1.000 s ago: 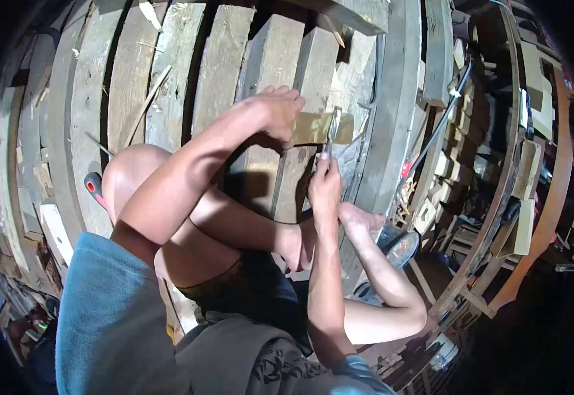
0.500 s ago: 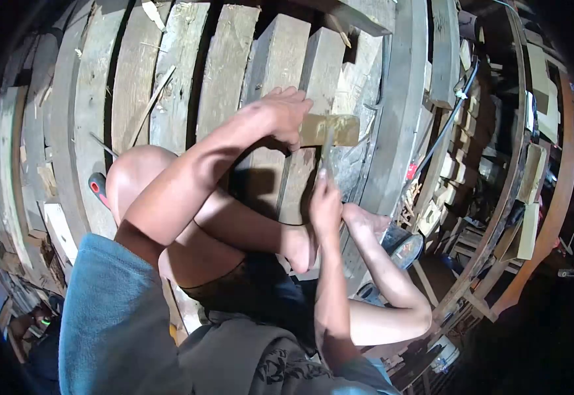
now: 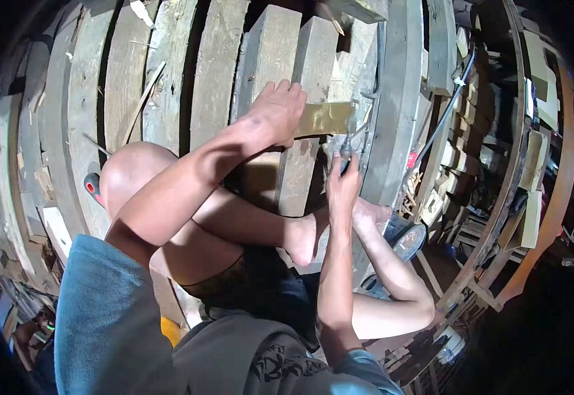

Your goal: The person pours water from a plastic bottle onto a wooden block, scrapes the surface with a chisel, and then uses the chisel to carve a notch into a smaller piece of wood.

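My left hand (image 3: 277,112) is closed over the left end of a short brown wooden piece (image 3: 323,119), holding it across the pale planks. The free end of the piece sticks out to the right, its upper face glossy under the light. Just below that end is my right hand (image 3: 343,176), closed around a slender dark tool (image 3: 347,146) whose tip points up toward the piece. The tool's kind is unclear, since the fingers cover much of it. My bare feet (image 3: 301,240) rest close below the hands.
Rough wooden slats (image 3: 221,59) with dark gaps between them make up the surface. A thin wood splinter (image 3: 145,99) lies at the left, and a red-and-black handle (image 3: 93,187) shows beside my knee. Stacked wood pieces (image 3: 454,155) and a blue rod (image 3: 450,108) are at the right.
My right hand has moved slightly right and up, and the tool has shifted from across the wooden piece to its right end. The left hand keeps its hold.
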A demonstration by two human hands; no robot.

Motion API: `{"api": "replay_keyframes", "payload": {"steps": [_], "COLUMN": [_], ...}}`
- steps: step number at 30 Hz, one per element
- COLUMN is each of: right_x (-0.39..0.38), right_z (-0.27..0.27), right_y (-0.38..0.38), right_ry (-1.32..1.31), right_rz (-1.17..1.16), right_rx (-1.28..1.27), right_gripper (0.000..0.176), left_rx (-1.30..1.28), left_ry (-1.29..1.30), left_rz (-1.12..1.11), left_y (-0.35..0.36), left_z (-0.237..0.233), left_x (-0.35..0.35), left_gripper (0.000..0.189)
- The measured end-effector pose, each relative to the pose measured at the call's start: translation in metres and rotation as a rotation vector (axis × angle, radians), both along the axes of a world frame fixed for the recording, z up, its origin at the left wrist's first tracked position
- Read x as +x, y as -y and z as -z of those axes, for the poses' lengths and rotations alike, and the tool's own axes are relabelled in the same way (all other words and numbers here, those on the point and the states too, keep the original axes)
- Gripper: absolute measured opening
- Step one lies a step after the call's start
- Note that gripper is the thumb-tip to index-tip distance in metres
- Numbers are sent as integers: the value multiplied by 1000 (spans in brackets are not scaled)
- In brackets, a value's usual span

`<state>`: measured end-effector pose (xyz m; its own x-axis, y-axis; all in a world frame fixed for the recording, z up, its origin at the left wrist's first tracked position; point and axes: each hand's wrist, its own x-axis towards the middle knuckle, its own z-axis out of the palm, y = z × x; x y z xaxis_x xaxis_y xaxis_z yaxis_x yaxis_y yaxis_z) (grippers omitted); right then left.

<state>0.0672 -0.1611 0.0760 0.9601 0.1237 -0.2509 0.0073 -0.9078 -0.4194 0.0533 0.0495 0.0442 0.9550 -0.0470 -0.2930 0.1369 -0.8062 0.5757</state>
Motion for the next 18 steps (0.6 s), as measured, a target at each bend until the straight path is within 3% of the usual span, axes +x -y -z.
{"api": "replay_keyframes", "payload": {"steps": [3, 4, 9, 15, 17, 18], "right_x": [-24, -37, 5, -59, -24, -7], "right_z": [4, 0, 12, 14, 8, 11], "right_y": [4, 6, -5, 16, 9, 4], "right_ry": [70, -6, -4, 204, 10, 48], "right_rz": [-28, -8, 38, -169, -8, 9], "right_rx": [-116, -133, -93, -291, -137, -117], "right_gripper": [39, 51, 47, 42, 43, 46], "left_rx": [-9, -38, -54, -4, -17, -17], "left_ry": [15, -21, -2, 5, 14, 0], "left_rz": [9, 14, 2, -3, 2, 10], "left_y": [-1, -3, 3, 3, 3, 5], "left_z": [-1, -4, -3, -3, -2, 1], "left_x": [1, 1, 0, 2, 0, -2], "left_gripper": [64, 62, 62, 57, 58, 58]}}
